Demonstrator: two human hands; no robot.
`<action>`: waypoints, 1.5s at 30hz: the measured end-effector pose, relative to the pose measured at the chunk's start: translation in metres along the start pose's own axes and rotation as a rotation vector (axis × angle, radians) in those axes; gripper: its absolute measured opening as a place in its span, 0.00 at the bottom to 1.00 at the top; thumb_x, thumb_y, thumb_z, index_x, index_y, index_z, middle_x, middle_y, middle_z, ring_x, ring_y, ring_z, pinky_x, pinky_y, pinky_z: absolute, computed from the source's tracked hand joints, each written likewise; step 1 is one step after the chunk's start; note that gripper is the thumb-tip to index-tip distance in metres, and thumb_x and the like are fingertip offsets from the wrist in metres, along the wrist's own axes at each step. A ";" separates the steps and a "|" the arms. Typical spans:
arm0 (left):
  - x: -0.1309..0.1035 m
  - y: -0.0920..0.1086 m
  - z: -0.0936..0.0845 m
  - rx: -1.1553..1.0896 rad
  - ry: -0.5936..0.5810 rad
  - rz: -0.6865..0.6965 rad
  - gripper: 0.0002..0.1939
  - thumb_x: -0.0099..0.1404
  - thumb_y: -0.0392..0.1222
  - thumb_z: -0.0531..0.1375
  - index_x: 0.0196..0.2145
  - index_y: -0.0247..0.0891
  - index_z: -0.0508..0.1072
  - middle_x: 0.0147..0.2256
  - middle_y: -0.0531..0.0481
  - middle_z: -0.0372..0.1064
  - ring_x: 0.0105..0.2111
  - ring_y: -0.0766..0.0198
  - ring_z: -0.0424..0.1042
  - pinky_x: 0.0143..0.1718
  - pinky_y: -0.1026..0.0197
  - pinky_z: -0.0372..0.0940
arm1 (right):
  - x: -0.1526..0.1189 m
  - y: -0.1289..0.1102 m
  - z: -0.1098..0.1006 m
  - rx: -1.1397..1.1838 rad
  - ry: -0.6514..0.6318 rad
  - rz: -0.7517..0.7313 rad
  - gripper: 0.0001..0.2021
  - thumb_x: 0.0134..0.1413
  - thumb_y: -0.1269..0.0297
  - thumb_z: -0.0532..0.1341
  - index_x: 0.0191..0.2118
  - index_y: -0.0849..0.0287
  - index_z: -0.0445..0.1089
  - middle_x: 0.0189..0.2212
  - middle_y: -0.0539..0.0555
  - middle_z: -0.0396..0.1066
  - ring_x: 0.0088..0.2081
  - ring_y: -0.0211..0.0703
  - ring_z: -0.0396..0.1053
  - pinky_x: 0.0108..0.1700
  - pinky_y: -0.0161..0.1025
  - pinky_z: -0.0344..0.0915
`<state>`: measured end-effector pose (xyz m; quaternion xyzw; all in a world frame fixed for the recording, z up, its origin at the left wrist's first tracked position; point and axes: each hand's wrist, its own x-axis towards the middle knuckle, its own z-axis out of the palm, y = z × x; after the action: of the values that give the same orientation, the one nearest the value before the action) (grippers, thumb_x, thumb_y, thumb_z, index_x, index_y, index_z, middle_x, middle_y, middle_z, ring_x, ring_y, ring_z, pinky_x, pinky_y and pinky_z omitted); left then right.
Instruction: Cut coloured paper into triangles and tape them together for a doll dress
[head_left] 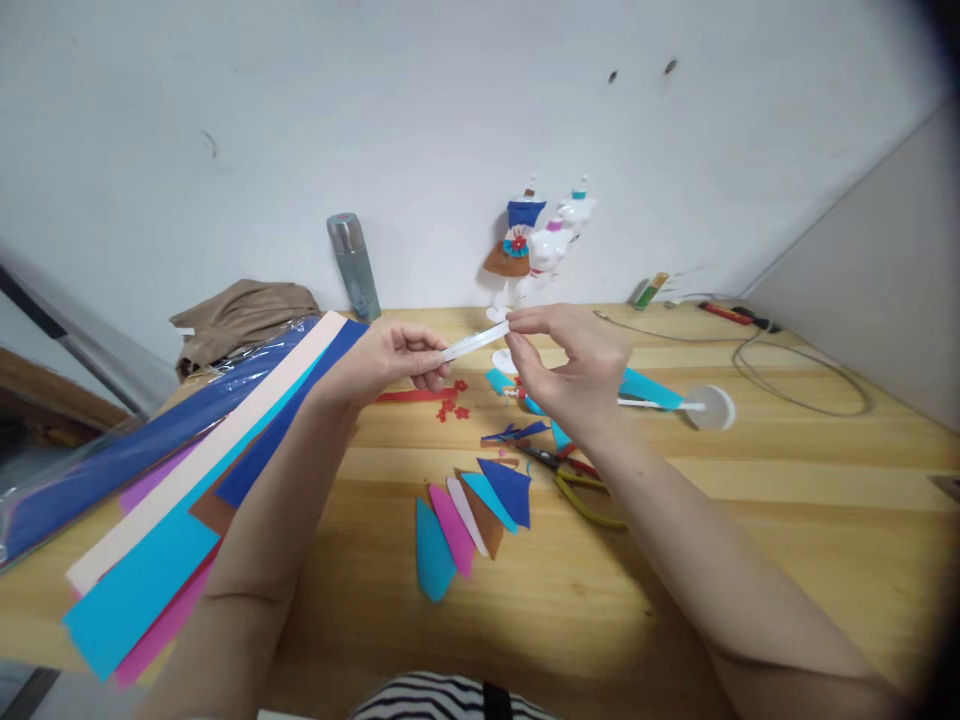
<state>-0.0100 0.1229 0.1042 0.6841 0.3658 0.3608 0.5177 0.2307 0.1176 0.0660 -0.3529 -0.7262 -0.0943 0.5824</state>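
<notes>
A narrow white strip (pixel 475 342) is stretched between my two hands above the table. My left hand (pixel 401 355) pinches its left end between thumb and fingers. Its right end is gripped by the thumb and fingertips of my right hand (pixel 576 362). Below lie several fanned pieces of coloured crepe-like paper (pixel 450 520) in blue, brown, pink and turquoise. Scissors with yellow handles (pixel 589 500) rest under my right wrist. Small red flower shapes (pixel 452 408) sit below my left hand. A white stand with a round base (pixel 710 407) lies on its side, turquoise paper near it.
Long coloured paper strips (pixel 142 570) and a plastic-wrapped roll (pixel 97 485) lie at left. A flask (pixel 354 268), brown cloth (pixel 244 315) and small dress-form figures (pixel 525 235) are along the wall. At right are a looped cable (pixel 806 408) and a red-handled tool (pixel 725 313).
</notes>
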 end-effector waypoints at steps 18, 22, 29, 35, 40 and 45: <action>-0.004 0.004 -0.010 -0.164 -0.016 0.225 0.22 0.55 0.55 0.78 0.28 0.34 0.79 0.25 0.48 0.77 0.20 0.68 0.73 0.23 0.67 0.69 | 0.008 0.025 0.008 0.522 -0.065 0.677 0.07 0.55 0.69 0.61 0.28 0.51 0.64 0.35 0.53 0.80 0.37 0.48 0.81 0.44 0.49 0.80; -0.004 -0.001 -0.013 -0.365 0.091 0.341 0.26 0.50 0.56 0.81 0.26 0.36 0.73 0.22 0.53 0.71 0.16 0.71 0.66 0.18 0.68 0.62 | 0.008 0.030 0.015 0.706 -0.038 0.905 0.06 0.47 0.68 0.62 0.25 0.52 0.64 0.26 0.50 0.75 0.35 0.45 0.80 0.40 0.44 0.78; 0.002 -0.003 -0.012 -0.564 0.275 0.330 0.21 0.62 0.51 0.75 0.30 0.40 0.69 0.24 0.57 0.65 0.18 0.74 0.59 0.18 0.68 0.53 | 0.005 0.014 0.016 0.787 -0.200 1.009 0.07 0.44 0.67 0.65 0.25 0.54 0.65 0.26 0.50 0.75 0.32 0.42 0.78 0.35 0.37 0.75; 0.003 -0.005 -0.013 -0.516 0.346 0.243 0.14 0.71 0.53 0.68 0.36 0.41 0.73 0.27 0.54 0.69 0.20 0.71 0.61 0.21 0.66 0.57 | 0.013 0.007 0.002 0.699 -0.389 1.043 0.09 0.49 0.63 0.70 0.26 0.55 0.70 0.27 0.52 0.76 0.32 0.42 0.77 0.34 0.37 0.72; 0.003 -0.004 -0.014 -0.439 0.302 0.224 0.14 0.67 0.49 0.72 0.36 0.39 0.73 0.28 0.54 0.71 0.21 0.71 0.66 0.22 0.67 0.60 | 0.031 -0.001 -0.038 0.445 -0.511 0.803 0.12 0.58 0.55 0.68 0.29 0.56 0.72 0.28 0.55 0.78 0.32 0.43 0.75 0.36 0.40 0.71; 0.004 0.001 -0.011 -0.422 0.257 0.120 0.10 0.67 0.43 0.71 0.37 0.36 0.75 0.29 0.52 0.73 0.21 0.72 0.69 0.23 0.68 0.62 | 0.014 0.027 -0.063 0.084 -1.012 0.525 0.10 0.56 0.58 0.68 0.27 0.56 0.75 0.21 0.49 0.73 0.23 0.37 0.64 0.29 0.39 0.60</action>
<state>-0.0172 0.1310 0.1079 0.5297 0.3039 0.5434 0.5759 0.2956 0.1080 0.0912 -0.4993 -0.8057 0.2634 0.1794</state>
